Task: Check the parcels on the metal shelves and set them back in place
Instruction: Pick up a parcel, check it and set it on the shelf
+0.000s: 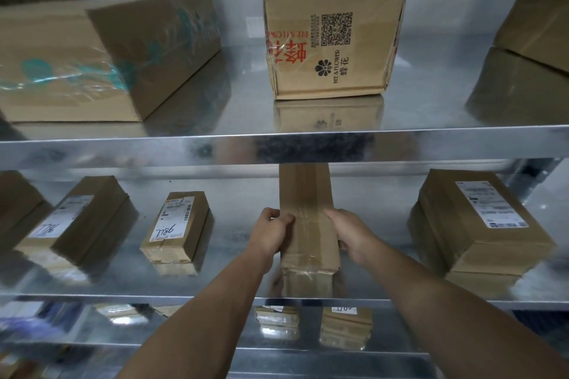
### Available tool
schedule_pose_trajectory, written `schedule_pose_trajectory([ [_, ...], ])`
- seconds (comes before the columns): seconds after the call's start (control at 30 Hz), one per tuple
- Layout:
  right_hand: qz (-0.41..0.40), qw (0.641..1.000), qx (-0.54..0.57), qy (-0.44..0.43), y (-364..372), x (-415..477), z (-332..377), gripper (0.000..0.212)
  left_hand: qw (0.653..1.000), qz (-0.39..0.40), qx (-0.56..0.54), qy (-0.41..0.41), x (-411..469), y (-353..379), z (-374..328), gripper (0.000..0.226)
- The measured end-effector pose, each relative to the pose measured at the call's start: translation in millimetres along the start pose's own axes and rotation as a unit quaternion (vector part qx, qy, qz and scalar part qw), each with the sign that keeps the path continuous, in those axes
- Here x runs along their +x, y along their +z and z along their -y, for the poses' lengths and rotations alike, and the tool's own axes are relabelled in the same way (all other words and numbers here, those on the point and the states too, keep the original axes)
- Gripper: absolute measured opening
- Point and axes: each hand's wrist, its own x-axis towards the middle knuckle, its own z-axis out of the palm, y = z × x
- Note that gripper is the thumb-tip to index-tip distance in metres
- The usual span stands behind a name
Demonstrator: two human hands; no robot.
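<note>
A long, narrow taped cardboard parcel lies lengthwise on the middle metal shelf, its near end at the front edge. My left hand grips its left side with curled fingers. My right hand holds its right side, thumb on top, fingers wrapped under the edge. The far end of the parcel is hidden behind the lip of the upper shelf.
On the middle shelf lie a labelled parcel marked 7986, another labelled parcel at left and a flat labelled box at right. The upper shelf carries a Bee & Flower box and a large box at left. Small parcels sit below.
</note>
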Motion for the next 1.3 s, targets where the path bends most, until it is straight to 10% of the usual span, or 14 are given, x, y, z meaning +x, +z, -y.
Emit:
schedule_pose_trajectory([
  [0.4,-0.016,0.991,0.13,0.022,-4,-35,37,0.071,0.998,0.016,-0.063,-0.008,-17,-6,-20,0.074],
  [0.87,0.028,0.994,0.098,0.026,-10,-36,46,0.118,0.995,0.035,-0.088,-0.032,-19,-16,-24,0.08],
  [1.07,0.065,0.994,0.08,0.036,-18,-37,55,0.071,0.997,0.036,-0.069,-0.005,-16,-18,-38,0.07],
  [1.3,0.075,0.993,0.092,0.028,-20,-37,53,0.062,0.997,0.046,-0.065,-0.002,-17,-16,-37,0.069],
])
